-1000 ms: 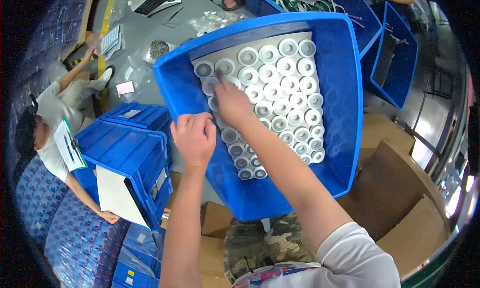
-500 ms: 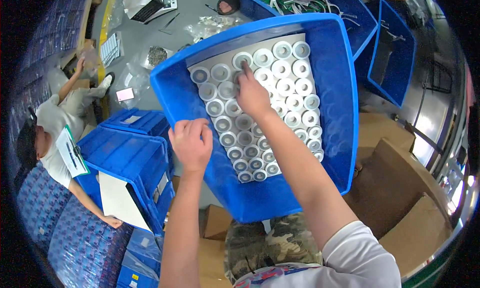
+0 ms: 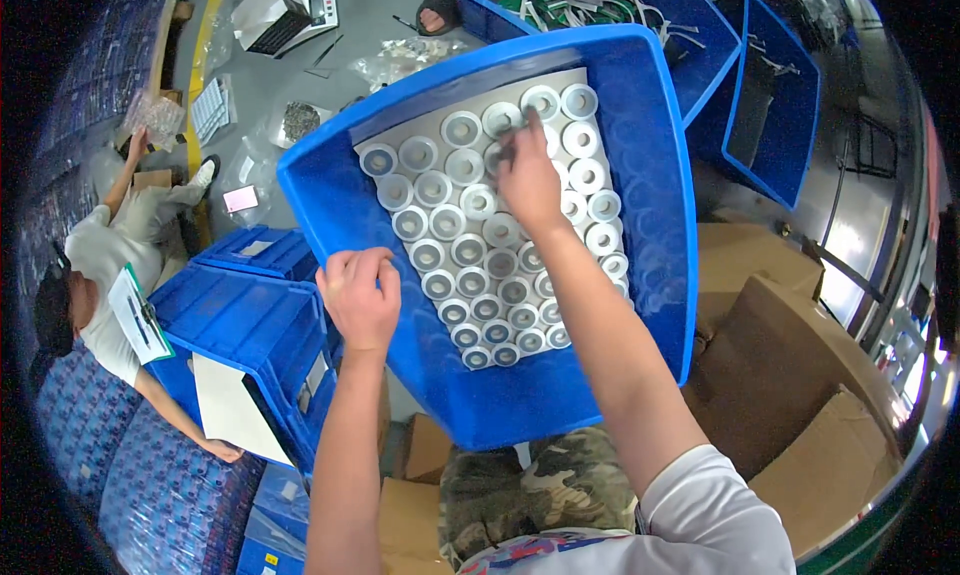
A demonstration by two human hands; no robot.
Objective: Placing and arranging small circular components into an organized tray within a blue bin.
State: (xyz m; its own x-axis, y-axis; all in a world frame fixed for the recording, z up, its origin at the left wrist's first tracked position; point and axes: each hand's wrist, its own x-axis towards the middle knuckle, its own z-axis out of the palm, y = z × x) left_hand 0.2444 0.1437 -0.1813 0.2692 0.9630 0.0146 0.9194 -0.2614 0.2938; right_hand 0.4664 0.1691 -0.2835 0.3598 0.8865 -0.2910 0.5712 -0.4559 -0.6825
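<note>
A deep blue plastic bin is in front of me. On a pale sheet inside it, white ring-shaped parts with grey centres stand in rows. My left hand is closed over the bin's left rim. Over the upper rows reaches my right hand, its index finger stretched toward a ring in the far row. The other fingers are bent lower above the rings and slightly blurred. Nothing shows in its grasp, and it covers some of the rings.
Stacked blue crates stand at left beside a person with a clipboard. Beyond my bin is another blue bin of green and white strips. Cardboard boxes lie at right. A scale and plastic bags are on the floor.
My right hand has moved right across the rows, from a ring left of the middle to ones farther right. My left hand stays on the rim. The whole view has shifted slightly.
</note>
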